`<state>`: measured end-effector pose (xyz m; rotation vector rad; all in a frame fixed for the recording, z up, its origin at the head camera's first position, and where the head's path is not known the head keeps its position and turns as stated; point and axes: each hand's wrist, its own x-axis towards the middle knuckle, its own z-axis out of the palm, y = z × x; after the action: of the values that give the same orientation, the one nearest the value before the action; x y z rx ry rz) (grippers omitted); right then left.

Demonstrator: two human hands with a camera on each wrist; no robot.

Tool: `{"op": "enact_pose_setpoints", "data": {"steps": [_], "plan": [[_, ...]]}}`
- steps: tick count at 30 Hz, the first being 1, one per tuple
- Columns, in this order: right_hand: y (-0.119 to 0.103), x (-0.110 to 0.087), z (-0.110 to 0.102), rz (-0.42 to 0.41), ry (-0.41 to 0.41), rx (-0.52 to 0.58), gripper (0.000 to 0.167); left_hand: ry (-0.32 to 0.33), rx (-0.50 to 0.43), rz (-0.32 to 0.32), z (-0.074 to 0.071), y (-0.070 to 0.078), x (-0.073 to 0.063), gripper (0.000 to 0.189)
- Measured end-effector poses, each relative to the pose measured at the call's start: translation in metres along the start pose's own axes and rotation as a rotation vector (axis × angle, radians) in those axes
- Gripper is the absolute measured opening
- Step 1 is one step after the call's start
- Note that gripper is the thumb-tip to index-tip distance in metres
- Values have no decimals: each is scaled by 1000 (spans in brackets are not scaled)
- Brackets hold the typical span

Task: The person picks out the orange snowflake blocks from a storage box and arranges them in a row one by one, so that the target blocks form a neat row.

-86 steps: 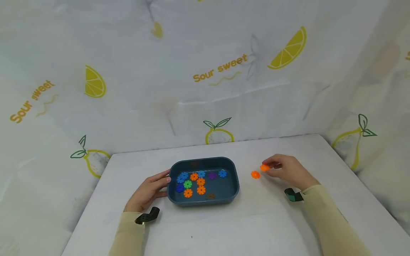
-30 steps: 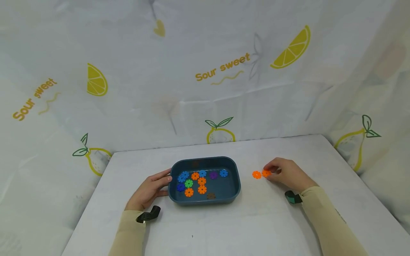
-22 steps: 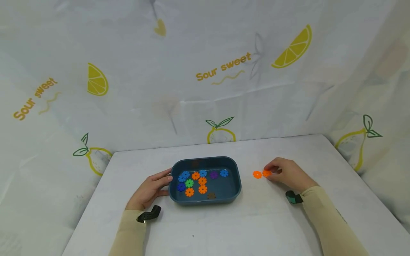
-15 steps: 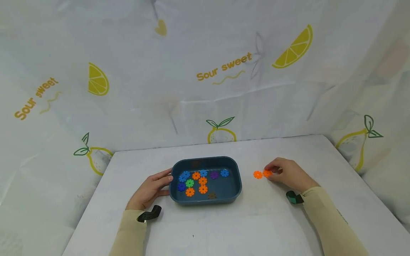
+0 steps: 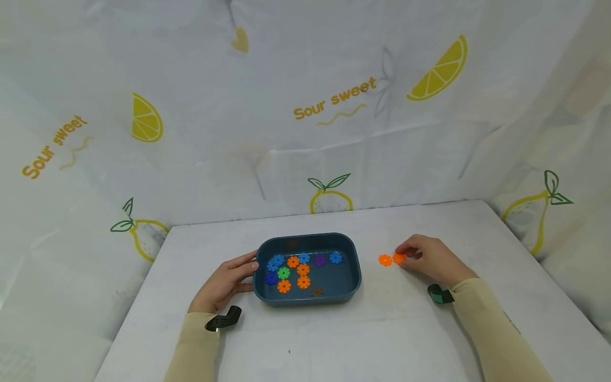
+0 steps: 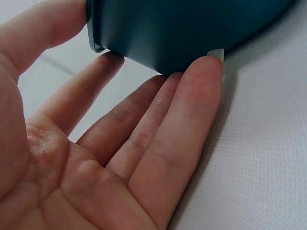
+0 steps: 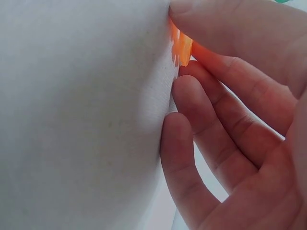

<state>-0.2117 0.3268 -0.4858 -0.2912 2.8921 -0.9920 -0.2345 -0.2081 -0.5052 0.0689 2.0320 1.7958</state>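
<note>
At the left end of a dark blue rectangular tray (image 5: 334,297), my left hand (image 5: 224,284) grips its wall, thumb at the rim and fingertips against the outer side. In the left wrist view, the tray (image 6: 158,33) meets those fingertips. My right hand (image 5: 431,260) pinches an orange notched plastic disc (image 5: 400,258) between thumb and index finger, down at the tabletop. Close beside it lies a second orange disc (image 5: 385,260). From the right wrist, the orange piece (image 7: 182,48) shows between thumb and index finger, partly covered; the other fingers rest against the table.
Inside the tray lie several notched discs, among them a green one (image 5: 284,273), a purple one (image 5: 320,260), a brown one (image 5: 317,292) and blue ones (image 5: 336,257). The white table (image 5: 334,345) ends at a lemon-print curtain (image 5: 229,175) behind and at the sides.
Since the oldest frame, my right hand has lowered the orange disc from above the table to beside the other one. Over the last second both hands stay nearly still; the view shifts slightly.
</note>
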Motion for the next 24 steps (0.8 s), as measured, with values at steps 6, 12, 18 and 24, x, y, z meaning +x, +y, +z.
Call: {"op": "enact_pose_setpoints", "data": {"steps": [6, 12, 18, 24], "plan": [[-2, 1, 3, 0, -6, 4, 25, 3, 5, -2, -4, 0, -3, 63], [-5, 4, 3, -6, -2, 4, 26, 17, 1, -5, -7, 0, -3, 63], [-8, 6, 0, 6, -3, 28, 28, 33, -7, -9, -7, -2, -3, 62], [-26, 14, -10, -28, 10, -6, 33, 26, -26, -11, 1, -1, 2, 62]]}}
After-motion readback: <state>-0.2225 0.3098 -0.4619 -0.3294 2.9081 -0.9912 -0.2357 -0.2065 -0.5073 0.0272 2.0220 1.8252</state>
